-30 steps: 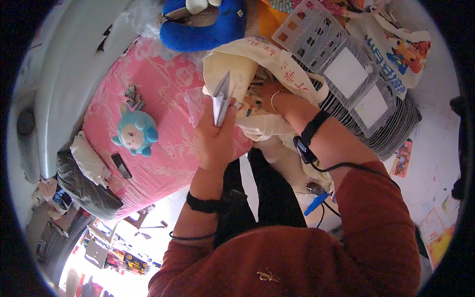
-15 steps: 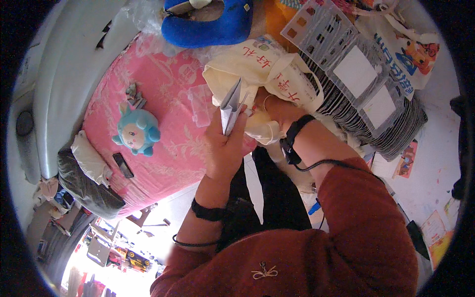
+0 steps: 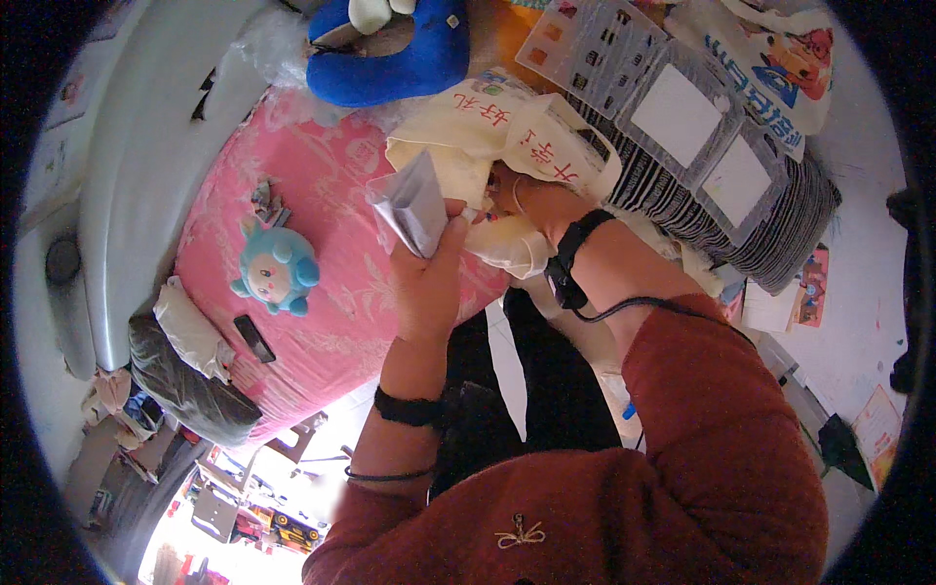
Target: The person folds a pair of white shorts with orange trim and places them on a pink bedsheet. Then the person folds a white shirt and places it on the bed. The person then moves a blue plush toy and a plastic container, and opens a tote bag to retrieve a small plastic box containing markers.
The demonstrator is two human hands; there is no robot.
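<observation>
My left hand [image 3: 429, 283] is closed around a folded white-grey sheet of paper [image 3: 414, 210], its folds fanned apart above the thumb. Beside it, my right hand [image 3: 531, 203] presses into a cream cloth tote bag [image 3: 444, 127] with red printing. Its curled fingers are partly hidden by the fabric and seem to grip the bag near its mouth. The bag lies crumpled on a pink patterned bedspread [image 3: 331, 224], and a fold of it hangs below my right wrist. Each wrist wears a black strap.
On the bedspread lie a turquoise plush toy [image 3: 278, 271] and a black phone [image 3: 254, 338]. A blue neck pillow [image 3: 439, 58] sits at the far side. To the right are a striped cloth stack [image 3: 799, 229] and clear plastic sleeves [image 3: 673, 117]. A pale padded headboard [image 3: 146, 195] stands left.
The folded paper has tilted left and turned its broad face toward me, as my left hand shifted slightly left. My right hand stays at the bag. The whole view has shifted a little.
</observation>
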